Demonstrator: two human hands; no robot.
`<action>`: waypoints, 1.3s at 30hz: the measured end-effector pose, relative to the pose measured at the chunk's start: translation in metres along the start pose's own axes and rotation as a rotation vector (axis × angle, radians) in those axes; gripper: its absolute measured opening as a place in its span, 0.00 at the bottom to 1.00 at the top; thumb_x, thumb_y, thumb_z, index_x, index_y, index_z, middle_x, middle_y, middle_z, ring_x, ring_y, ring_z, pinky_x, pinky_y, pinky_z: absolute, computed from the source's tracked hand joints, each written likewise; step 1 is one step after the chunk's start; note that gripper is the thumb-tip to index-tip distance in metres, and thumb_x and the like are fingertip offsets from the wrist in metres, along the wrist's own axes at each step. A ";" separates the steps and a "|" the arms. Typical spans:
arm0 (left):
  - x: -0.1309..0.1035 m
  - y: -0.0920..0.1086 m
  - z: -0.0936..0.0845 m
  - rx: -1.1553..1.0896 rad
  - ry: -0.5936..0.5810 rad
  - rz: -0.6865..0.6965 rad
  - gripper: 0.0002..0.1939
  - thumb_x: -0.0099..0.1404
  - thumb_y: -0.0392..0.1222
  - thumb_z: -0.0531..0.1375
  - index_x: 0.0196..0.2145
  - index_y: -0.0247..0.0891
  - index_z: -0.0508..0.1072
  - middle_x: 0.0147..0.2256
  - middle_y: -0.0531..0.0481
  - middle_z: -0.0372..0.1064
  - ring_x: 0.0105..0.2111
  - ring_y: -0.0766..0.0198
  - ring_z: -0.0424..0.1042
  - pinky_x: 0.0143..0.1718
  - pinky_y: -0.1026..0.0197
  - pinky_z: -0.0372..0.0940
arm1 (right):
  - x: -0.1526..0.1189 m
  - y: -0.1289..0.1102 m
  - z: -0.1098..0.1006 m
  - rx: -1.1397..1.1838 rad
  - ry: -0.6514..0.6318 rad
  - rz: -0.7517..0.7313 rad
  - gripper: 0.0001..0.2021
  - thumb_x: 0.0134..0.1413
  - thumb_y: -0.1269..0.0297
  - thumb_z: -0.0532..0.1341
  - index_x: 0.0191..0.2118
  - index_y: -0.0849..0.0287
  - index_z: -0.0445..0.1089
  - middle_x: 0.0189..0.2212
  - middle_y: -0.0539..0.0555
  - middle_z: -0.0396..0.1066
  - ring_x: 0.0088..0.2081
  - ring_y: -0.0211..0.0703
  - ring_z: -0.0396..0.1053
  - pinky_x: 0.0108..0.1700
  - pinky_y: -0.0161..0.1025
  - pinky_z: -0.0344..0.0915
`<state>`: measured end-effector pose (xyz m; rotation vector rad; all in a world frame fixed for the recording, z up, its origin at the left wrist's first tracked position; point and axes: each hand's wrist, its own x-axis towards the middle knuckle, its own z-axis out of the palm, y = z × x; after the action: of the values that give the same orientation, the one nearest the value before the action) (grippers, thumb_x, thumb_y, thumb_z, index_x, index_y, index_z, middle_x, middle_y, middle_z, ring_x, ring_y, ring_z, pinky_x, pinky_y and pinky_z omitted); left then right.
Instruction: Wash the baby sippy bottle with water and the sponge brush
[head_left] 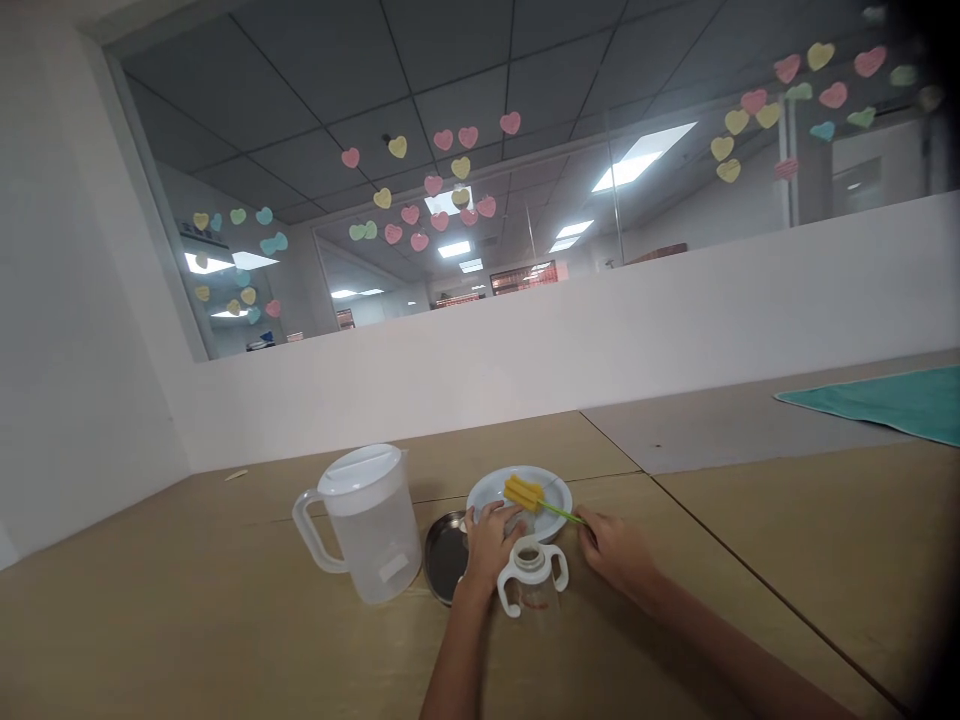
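My right hand (616, 548) is closed round the thin green handle of a bottle brush (525, 493). The brush's yellow sponge head is over a white plate (559, 492). My left hand (491, 540) reaches over the plate's near left edge, its fingers curved round something clear that I cannot make out. Just in front of the plate stands a clear baby bottle (534, 590) with a white two-handled collar and an uncapped mouth. It is between my forearms, near my left wrist. A round dark metal dish (444, 560) lies left of my left hand, partly covered by it.
A translucent lidded pitcher (375, 535) stands left of the metal dish. Toward the far right lies a green cloth (892, 400). The tabletop (247, 620) has seams and meets a white wall under a window with heart-shaped notes. A small pale scrap (236, 475) is at the back left.
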<state>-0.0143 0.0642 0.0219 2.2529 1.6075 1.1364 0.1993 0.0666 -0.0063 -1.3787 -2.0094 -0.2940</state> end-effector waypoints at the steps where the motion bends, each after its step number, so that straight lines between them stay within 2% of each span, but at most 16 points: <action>1: 0.000 0.000 0.000 -0.014 0.005 0.002 0.14 0.59 0.43 0.56 0.43 0.51 0.74 0.44 0.48 0.73 0.53 0.53 0.63 0.60 0.39 0.36 | 0.000 0.000 0.001 -0.001 0.005 -0.011 0.13 0.54 0.70 0.49 0.40 0.58 0.70 0.29 0.53 0.75 0.27 0.42 0.71 0.25 0.35 0.52; 5: 0.000 0.001 0.001 -0.103 0.124 0.027 0.16 0.55 0.42 0.59 0.43 0.48 0.74 0.44 0.47 0.73 0.51 0.51 0.65 0.58 0.39 0.43 | 0.000 0.001 0.000 0.001 0.087 -0.028 0.15 0.55 0.69 0.47 0.40 0.59 0.70 0.27 0.54 0.74 0.26 0.43 0.71 0.24 0.35 0.53; 8: -0.001 0.003 0.001 -0.182 0.316 0.008 0.16 0.51 0.42 0.63 0.40 0.43 0.76 0.42 0.44 0.73 0.47 0.52 0.68 0.55 0.44 0.54 | 0.000 0.001 -0.003 0.027 0.160 -0.028 0.16 0.56 0.68 0.46 0.40 0.60 0.70 0.28 0.55 0.75 0.26 0.42 0.71 0.24 0.35 0.55; 11: -0.003 0.007 0.000 -0.295 0.479 -0.043 0.13 0.52 0.42 0.62 0.37 0.40 0.76 0.40 0.44 0.73 0.45 0.55 0.70 0.52 0.49 0.60 | 0.000 0.000 -0.005 0.068 0.194 -0.066 0.16 0.57 0.67 0.45 0.41 0.60 0.70 0.29 0.55 0.75 0.26 0.42 0.71 0.25 0.34 0.57; 13: -0.004 0.008 0.001 -0.442 0.527 -0.080 0.13 0.52 0.43 0.62 0.36 0.38 0.75 0.39 0.44 0.74 0.43 0.56 0.71 0.50 0.52 0.62 | -0.001 0.000 -0.003 0.098 0.209 -0.113 0.17 0.58 0.67 0.45 0.41 0.61 0.70 0.29 0.55 0.75 0.26 0.42 0.71 0.25 0.34 0.58; 16: -0.005 0.010 0.001 -0.643 0.576 -0.122 0.18 0.53 0.43 0.62 0.42 0.36 0.70 0.42 0.42 0.72 0.44 0.58 0.71 0.44 0.57 0.67 | -0.003 0.000 0.000 0.144 0.212 -0.190 0.17 0.59 0.66 0.45 0.41 0.62 0.70 0.30 0.56 0.75 0.27 0.42 0.72 0.27 0.34 0.60; 18: -0.005 0.010 0.000 -0.648 0.642 -0.125 0.23 0.52 0.43 0.63 0.46 0.36 0.66 0.47 0.40 0.67 0.49 0.57 0.67 0.43 0.58 0.68 | -0.004 0.001 0.002 0.161 0.213 -0.216 0.17 0.59 0.66 0.45 0.41 0.63 0.70 0.29 0.57 0.75 0.27 0.42 0.72 0.27 0.34 0.61; 21: -0.006 0.008 -0.003 -0.517 0.726 -0.104 0.30 0.49 0.42 0.65 0.50 0.38 0.63 0.52 0.40 0.62 0.53 0.54 0.63 0.46 0.56 0.66 | -0.004 0.002 0.000 0.154 0.234 -0.206 0.18 0.60 0.66 0.45 0.42 0.63 0.71 0.30 0.57 0.75 0.26 0.41 0.71 0.27 0.33 0.62; 26: -0.009 0.006 -0.008 -0.365 0.671 -0.090 0.36 0.48 0.38 0.65 0.55 0.40 0.60 0.46 0.44 0.69 0.47 0.56 0.69 0.50 0.54 0.62 | -0.003 0.003 -0.006 0.123 0.331 -0.245 0.18 0.62 0.66 0.46 0.46 0.61 0.71 0.31 0.55 0.74 0.28 0.37 0.71 0.30 0.31 0.62; 29: -0.011 0.007 -0.009 -0.313 0.660 -0.083 0.35 0.50 0.35 0.62 0.56 0.41 0.58 0.48 0.45 0.68 0.49 0.56 0.67 0.52 0.55 0.60 | -0.003 0.006 -0.003 0.082 0.341 -0.371 0.17 0.61 0.68 0.47 0.48 0.58 0.71 0.31 0.54 0.73 0.27 0.35 0.70 0.29 0.30 0.62; 32: -0.013 0.006 -0.010 -0.221 0.655 -0.058 0.33 0.53 0.31 0.58 0.57 0.41 0.57 0.52 0.45 0.65 0.52 0.58 0.64 0.55 0.55 0.58 | -0.002 0.011 0.003 0.052 0.327 -0.435 0.20 0.58 0.74 0.46 0.49 0.54 0.70 0.35 0.54 0.73 0.30 0.34 0.70 0.30 0.29 0.63; 35: -0.015 0.003 -0.010 -0.037 0.544 0.077 0.29 0.55 0.27 0.53 0.55 0.41 0.61 0.53 0.47 0.63 0.54 0.60 0.61 0.56 0.54 0.57 | 0.000 0.017 0.007 0.025 0.374 -0.455 0.24 0.54 0.78 0.46 0.50 0.52 0.69 0.35 0.53 0.73 0.32 0.34 0.70 0.31 0.28 0.64; 37: -0.016 0.002 -0.009 0.093 0.432 0.216 0.30 0.55 0.24 0.50 0.54 0.42 0.62 0.54 0.49 0.63 0.56 0.61 0.60 0.57 0.55 0.57 | 0.000 0.019 0.007 0.007 0.426 -0.485 0.25 0.53 0.79 0.46 0.50 0.52 0.69 0.34 0.53 0.72 0.33 0.35 0.70 0.32 0.28 0.64; 39: -0.016 0.003 -0.008 0.178 0.369 0.308 0.30 0.55 0.24 0.49 0.54 0.42 0.62 0.53 0.49 0.64 0.56 0.62 0.60 0.57 0.55 0.58 | 0.000 0.020 0.004 -0.004 0.457 -0.507 0.25 0.53 0.80 0.47 0.50 0.52 0.69 0.34 0.53 0.72 0.34 0.35 0.70 0.33 0.28 0.65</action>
<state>-0.0195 0.0471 0.0208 2.5947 1.5686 1.6277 0.2159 0.0772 -0.0131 -0.6936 -1.9245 -0.7626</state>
